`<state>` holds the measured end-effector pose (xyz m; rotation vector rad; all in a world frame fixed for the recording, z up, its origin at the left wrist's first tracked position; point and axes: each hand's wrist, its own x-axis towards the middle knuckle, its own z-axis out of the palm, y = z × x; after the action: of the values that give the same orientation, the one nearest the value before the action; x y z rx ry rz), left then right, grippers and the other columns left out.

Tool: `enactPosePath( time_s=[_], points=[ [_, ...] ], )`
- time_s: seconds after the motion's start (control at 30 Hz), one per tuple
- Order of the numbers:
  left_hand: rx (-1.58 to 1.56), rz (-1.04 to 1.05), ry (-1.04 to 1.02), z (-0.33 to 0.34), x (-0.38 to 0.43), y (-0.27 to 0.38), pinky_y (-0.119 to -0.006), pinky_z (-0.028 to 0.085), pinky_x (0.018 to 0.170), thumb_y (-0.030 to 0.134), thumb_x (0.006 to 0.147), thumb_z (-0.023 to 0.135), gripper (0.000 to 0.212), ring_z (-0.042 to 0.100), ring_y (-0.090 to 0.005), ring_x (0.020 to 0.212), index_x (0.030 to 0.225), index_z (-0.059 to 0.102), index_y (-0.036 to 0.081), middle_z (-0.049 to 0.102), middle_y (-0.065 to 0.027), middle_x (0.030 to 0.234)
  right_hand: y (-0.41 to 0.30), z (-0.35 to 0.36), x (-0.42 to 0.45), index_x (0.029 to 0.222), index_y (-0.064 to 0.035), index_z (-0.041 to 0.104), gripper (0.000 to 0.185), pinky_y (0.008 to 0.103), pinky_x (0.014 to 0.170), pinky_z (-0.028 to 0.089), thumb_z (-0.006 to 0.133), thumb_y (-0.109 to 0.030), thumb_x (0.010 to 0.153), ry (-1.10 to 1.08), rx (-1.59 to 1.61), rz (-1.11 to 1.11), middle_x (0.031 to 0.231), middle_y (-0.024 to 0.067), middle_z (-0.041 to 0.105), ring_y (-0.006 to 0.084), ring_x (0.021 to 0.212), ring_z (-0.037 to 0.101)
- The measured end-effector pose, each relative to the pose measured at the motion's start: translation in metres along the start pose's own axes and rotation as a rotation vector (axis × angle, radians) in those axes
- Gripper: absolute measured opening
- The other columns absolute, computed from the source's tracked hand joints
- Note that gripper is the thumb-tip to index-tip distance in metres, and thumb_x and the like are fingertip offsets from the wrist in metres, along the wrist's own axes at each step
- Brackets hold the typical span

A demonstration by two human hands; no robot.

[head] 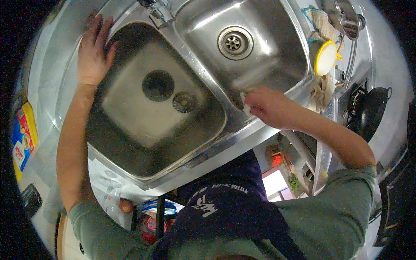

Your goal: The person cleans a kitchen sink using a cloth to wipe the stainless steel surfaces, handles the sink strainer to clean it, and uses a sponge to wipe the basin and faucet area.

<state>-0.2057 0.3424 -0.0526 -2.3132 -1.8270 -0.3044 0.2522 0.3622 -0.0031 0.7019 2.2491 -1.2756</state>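
My right hand (273,105) grips a small white cloth or pad (246,104) against the near rim of the right-hand steel basin (208,78), close to the divider. Most of the pad is hidden by the fingers. On the far left, my left hand (93,53) lies palm down with fingers apart on the outer edge of the left basin (152,130), holding nothing. That basin seems to hold cloudy water, with a dark round drain (158,85) and a round metal strainer (184,102) at its bottom. A drain (235,42) shows in the right basin.
The faucet (159,14) stands behind the divider. Right of the sink are a yellow-rimmed scrubber (326,58), cloths (321,91), a steel pot (346,18) and a black wok (370,112) on the stove. A colourful packet (24,139) lies at far left.
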Motion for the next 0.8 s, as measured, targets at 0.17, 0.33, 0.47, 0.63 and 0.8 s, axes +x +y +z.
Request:
enactPosePath(
  time_s=[0.17, 0.33, 0.47, 0.63, 0.8],
  points=[
    [0.017, 0.013, 0.017, -0.003, 0.000, 0.001, -0.044, 0.037, 0.104, 0.020, 0.081, 0.066, 0.059, 0.041, -0.0353, 0.127, 0.137, 0.044, 0.016, 0.042, -0.0149, 0.139, 0.015, -0.019, 0.026, 0.103, -0.0071, 0.063, 0.023, 0.0457, 0.084, 0.046, 0.060, -0.015, 0.081, -0.229, -0.061, 0.140, 0.099, 0.0157, 0.059, 0.0353, 0.096, 0.056],
    [0.007, 0.006, 0.009, 0.001, 0.002, -0.002, -0.044, 0.036, 0.105, 0.018, 0.081, 0.066, 0.061, 0.039, -0.0346, 0.130, 0.137, 0.044, 0.016, 0.041, -0.0142, 0.140, 0.048, 0.038, 0.086, 0.110, -0.0073, 0.061, 0.028, 0.0473, 0.084, 0.047, 0.057, -0.018, 0.084, 0.066, -0.341, 0.015, 0.102, 0.0161, 0.059, 0.0362, 0.094, 0.058],
    [-0.028, 0.015, 0.047, -0.002, -0.002, 0.002, -0.043, 0.034, 0.107, 0.018, 0.082, 0.066, 0.062, 0.034, -0.0335, 0.133, 0.139, 0.041, 0.018, 0.038, -0.0123, 0.143, 0.039, 0.034, 0.081, 0.109, -0.0062, 0.061, 0.030, 0.0476, 0.083, 0.048, 0.058, -0.020, 0.083, 0.069, -0.459, 0.040, 0.106, 0.0171, 0.059, 0.0374, 0.095, 0.059],
    [-0.032, -0.003, 0.057, -0.011, 0.002, 0.009, -0.043, 0.032, 0.109, 0.017, 0.083, 0.065, 0.063, 0.032, -0.0327, 0.135, 0.140, 0.039, 0.020, 0.036, -0.0109, 0.145, 0.022, -0.005, 0.050, 0.104, -0.0069, 0.062, 0.028, 0.0486, 0.079, 0.048, 0.061, -0.020, 0.079, -0.162, -0.180, 0.091, 0.095, 0.0176, 0.062, 0.0344, 0.095, 0.060],
    [-0.029, -0.005, 0.054, -0.008, -0.003, 0.005, -0.043, 0.032, 0.109, 0.018, 0.083, 0.064, 0.063, 0.032, -0.0328, 0.134, 0.140, 0.038, 0.021, 0.036, -0.0108, 0.145, 0.043, -0.067, 0.025, 0.098, -0.0144, 0.064, 0.024, 0.0456, 0.083, 0.045, 0.064, -0.022, 0.076, -0.470, -0.773, 0.253, 0.084, 0.0122, 0.065, 0.0305, 0.096, 0.061]
  ],
)
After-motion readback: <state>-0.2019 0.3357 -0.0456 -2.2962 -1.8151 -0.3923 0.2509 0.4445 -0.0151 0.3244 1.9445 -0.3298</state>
